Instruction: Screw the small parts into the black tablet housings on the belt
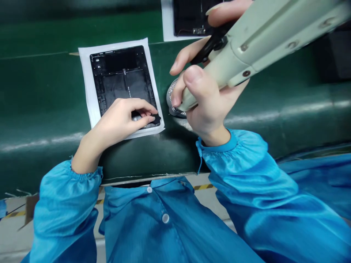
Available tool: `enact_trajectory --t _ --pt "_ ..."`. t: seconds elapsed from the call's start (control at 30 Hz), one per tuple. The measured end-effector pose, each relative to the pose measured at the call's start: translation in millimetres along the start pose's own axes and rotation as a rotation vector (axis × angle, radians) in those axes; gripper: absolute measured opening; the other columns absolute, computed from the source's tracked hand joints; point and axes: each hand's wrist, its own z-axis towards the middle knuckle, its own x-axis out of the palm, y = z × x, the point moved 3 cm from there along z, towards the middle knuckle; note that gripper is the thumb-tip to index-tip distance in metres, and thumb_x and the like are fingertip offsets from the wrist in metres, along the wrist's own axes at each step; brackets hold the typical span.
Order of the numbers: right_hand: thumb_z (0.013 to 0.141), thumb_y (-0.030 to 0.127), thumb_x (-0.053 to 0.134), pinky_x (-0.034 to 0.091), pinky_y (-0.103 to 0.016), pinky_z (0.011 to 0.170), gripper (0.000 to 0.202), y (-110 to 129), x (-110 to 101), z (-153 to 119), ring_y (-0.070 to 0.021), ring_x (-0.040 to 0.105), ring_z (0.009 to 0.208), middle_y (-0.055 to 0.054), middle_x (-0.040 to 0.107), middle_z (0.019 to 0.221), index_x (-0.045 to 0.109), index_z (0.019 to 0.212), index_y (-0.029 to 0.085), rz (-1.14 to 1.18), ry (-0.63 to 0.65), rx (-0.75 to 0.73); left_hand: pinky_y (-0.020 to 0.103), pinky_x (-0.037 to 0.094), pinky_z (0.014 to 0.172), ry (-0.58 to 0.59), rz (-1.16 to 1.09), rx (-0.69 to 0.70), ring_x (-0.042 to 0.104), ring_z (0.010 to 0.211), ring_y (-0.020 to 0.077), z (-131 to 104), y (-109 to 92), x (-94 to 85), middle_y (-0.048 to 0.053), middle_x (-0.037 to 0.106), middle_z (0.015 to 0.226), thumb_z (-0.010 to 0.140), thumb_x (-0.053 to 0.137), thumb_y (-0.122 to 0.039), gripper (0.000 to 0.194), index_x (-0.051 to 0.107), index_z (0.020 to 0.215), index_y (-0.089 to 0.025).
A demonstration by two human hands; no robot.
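Note:
An opened tablet (126, 78), black inside with flat battery cells, lies on a white sheet (89, 95) on the bench. My left hand (123, 115) reaches over its near end, thumb and fingers closed on a small black part (157, 119) at the near right corner. My right hand (207, 98) is wrapped round a pale electric screwdriver (241, 51) with a black lever (211, 45). Its body slants up to the right, and its tip is hidden. Beneath that hand sits a round dish (170, 96) of tiny shiny pieces, partly covered.
A green mat (41, 95) covers the bench. Another black tablet (189, 16) on white backing lies at the far side, partly behind the screwdriver. At the far right there is a dark block (331, 54). The bench's near edge (153, 176) runs before my blue coat.

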Motion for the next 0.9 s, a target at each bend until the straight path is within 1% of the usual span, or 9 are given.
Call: enact_trajectory --t 0.1,0.17,0.27,0.33,0.47,0.6,0.7,0.83,0.9 --pt "0.105 0.072 0.066 0.044 -0.012 0.043 0.050 0 0 -2 -0.0006 0.063 0.055 0.008 0.063 0.102 0.054 0.139 0.037 -0.029 0.050 0.068 0.033 0.061 0.092 -0.023 0.060 0.019 0.080 0.096 0.0220 2 2 1.3 0.004 0.086 0.107 0.100 0.076 -0.028 0.018 0.086 0.114 -0.021" --pt "0.104 0.070 0.070 0.044 -0.013 0.043 0.049 0 0 -3 0.0005 0.065 0.059 0.008 0.065 0.118 0.058 0.137 0.037 0.001 0.026 0.074 0.036 0.061 0.093 -0.024 0.098 0.057 0.080 0.096 0.0233 4 3 3.6 0.003 0.086 0.106 0.101 0.076 -0.029 0.016 0.086 0.111 -0.023" --pt "0.103 0.062 0.074 0.041 -0.012 0.043 0.041 3 2 -3 0.0072 0.062 0.059 0.013 0.059 0.141 0.065 0.132 0.035 0.053 -0.020 -0.016 0.040 0.059 0.096 -0.041 0.136 0.139 0.080 0.100 0.0248 6 5 9.7 0.004 0.086 0.110 0.103 0.075 -0.029 0.015 0.088 0.109 -0.024" --pt "0.104 0.055 0.075 0.040 -0.010 0.044 0.032 3 4 -3 0.0084 0.063 0.061 0.014 0.056 0.143 0.067 0.122 0.030 0.055 -0.030 -0.049 0.041 0.058 0.096 -0.045 0.156 0.159 0.079 0.100 0.0251 7 5 14.6 0.005 0.085 0.111 0.104 0.075 -0.027 0.015 0.089 0.107 -0.024" --pt "0.101 0.069 0.074 0.046 -0.011 0.042 0.044 4 4 -3 -0.0043 0.073 0.082 0.005 0.059 0.137 0.067 0.116 0.028 -0.016 -0.072 -0.038 0.043 0.059 0.098 -0.020 0.224 0.060 0.077 0.106 0.0278 9 3 21.5 0.008 0.081 0.118 0.100 0.077 -0.024 0.014 0.087 0.111 -0.024" --pt "0.100 0.068 0.076 0.056 -0.021 0.044 0.045 6 5 -4 -0.0166 0.072 0.098 -0.004 0.064 0.123 0.068 0.120 0.029 -0.089 0.016 0.038 0.047 0.058 0.106 0.002 0.238 -0.014 0.073 0.118 0.0325 9 -2 21.8 0.010 0.078 0.124 0.095 0.084 -0.024 0.027 0.081 0.121 -0.022" --pt "0.100 0.073 0.072 0.047 -0.024 0.038 0.048 10 9 -5 -0.0142 0.064 0.080 -0.004 0.063 0.117 0.064 0.123 0.032 -0.058 -0.016 0.077 0.045 0.057 0.110 0.029 0.182 0.015 0.073 0.119 0.0303 8 -2 21.7 0.009 0.078 0.126 0.096 0.083 -0.023 0.023 0.082 0.119 -0.021" --pt "0.100 0.068 0.075 0.038 -0.027 0.036 0.043 9 18 -6 -0.0088 0.051 0.063 -0.003 0.061 0.124 0.063 0.122 0.032 -0.044 -0.067 0.077 0.044 0.057 0.109 0.005 0.180 0.018 0.074 0.116 0.0295 8 2 22.3 0.008 0.078 0.123 0.095 0.085 -0.025 0.020 0.086 0.115 -0.021" --pt "0.101 0.066 0.075 0.035 -0.027 0.035 0.043 5 22 -7 -0.0077 0.048 0.058 -0.002 0.061 0.116 0.061 0.123 0.032 -0.003 -0.071 0.040 0.045 0.058 0.107 0.005 0.185 0.022 0.074 0.114 0.0297 9 3 23.7 0.007 0.078 0.122 0.095 0.086 -0.028 0.016 0.087 0.111 -0.024"
